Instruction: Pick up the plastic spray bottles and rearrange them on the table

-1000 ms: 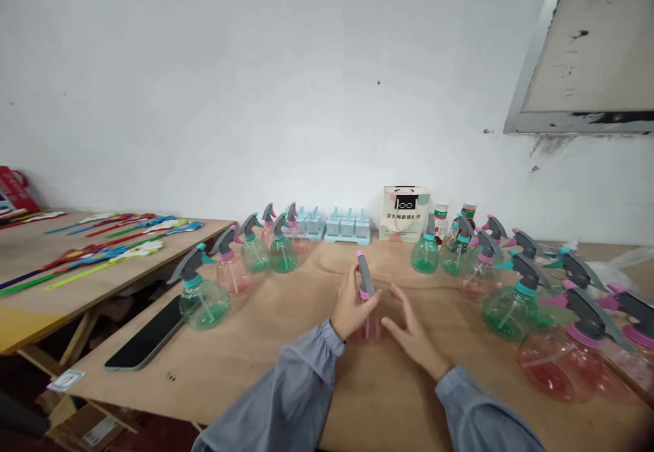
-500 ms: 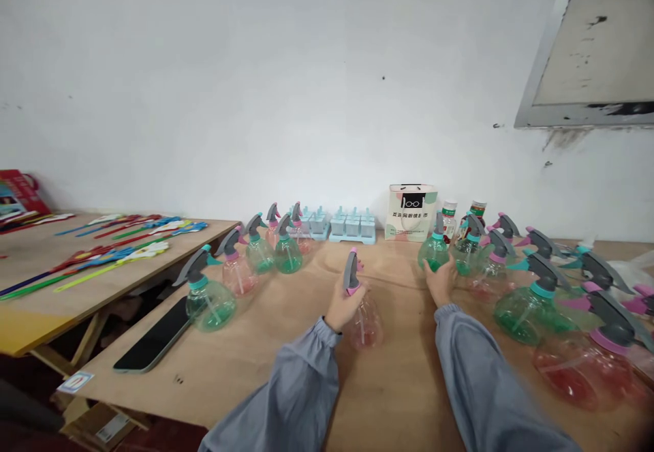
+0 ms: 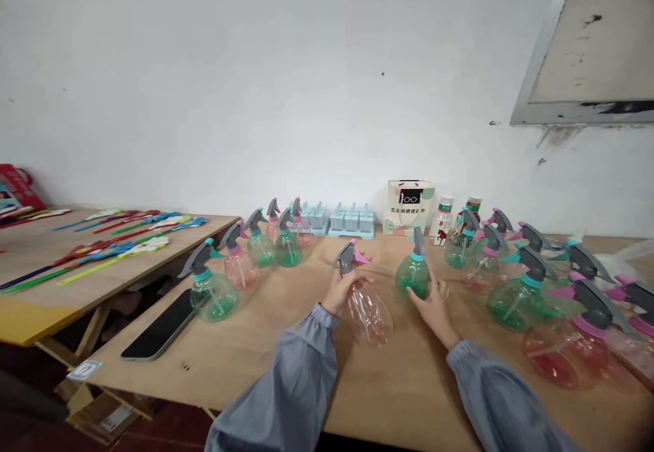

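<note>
My left hand [image 3: 341, 291] grips a clear pink spray bottle [image 3: 368, 315] round its neck, just under the grey-and-pink trigger head. The bottle leans, its body tilted to the right. To the right, my right hand [image 3: 432, 302] has its thumb and fingers round the body of a green spray bottle [image 3: 411, 273] with a grey-and-teal head. This bottle stands nearly upright, with green liquid low inside. Whether its base touches the table, I cannot tell.
Green and pink spray bottles cluster at right, such as a large pink one [image 3: 565, 353]. More stand left, near a phone [image 3: 159, 326]. Along the wall are blue popsicle moulds [image 3: 351, 221], a paper bag [image 3: 407, 210] and a white bottle [image 3: 442, 220]. Hand-shaped clappers [image 3: 127, 253] cover the left table.
My right hand has brought the green spray bottle leftward and nearer, away from the right-hand cluster. In my left hand the pink bottle has turned, its nozzle now pointing right.
</note>
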Available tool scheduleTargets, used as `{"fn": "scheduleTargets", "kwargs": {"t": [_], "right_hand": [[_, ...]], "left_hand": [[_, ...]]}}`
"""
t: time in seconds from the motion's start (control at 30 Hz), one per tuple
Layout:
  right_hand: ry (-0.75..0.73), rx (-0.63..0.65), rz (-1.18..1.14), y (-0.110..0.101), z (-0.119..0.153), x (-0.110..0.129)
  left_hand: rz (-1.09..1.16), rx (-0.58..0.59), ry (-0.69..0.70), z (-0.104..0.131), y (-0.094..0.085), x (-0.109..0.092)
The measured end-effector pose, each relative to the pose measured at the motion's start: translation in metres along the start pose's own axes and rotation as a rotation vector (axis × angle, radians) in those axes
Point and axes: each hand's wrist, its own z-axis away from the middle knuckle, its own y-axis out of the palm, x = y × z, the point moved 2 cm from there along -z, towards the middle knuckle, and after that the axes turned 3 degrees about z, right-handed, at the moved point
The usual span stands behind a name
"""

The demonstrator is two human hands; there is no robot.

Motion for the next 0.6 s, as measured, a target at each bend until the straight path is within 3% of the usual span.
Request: {"fn": "scheduleTargets", "kwargs": {"t": [0.17,0.3,0.47,0.6], "right_hand": [[-0.149,0.108,-0.114,-0.018,0.032,0.006],[-0.152,0.161,-0.159,-0.024,0.035,0.011],[-0.157,0.176,-0.207,-0.029,0.037,0.014],[-0.166,0.190,-0.230,-0.032,0.039,0.014]], "left_hand": [[0.041,0.062,-0.053,0.004,0.001,-0.008],[0.032,0.084,-0.052,0.004,-0.005,-0.007],[0.058,-0.048,-0.059,0.003,-0.013,0.000],[0.022,0.043,-0.033,0.006,-0.006,-0.003]]}}
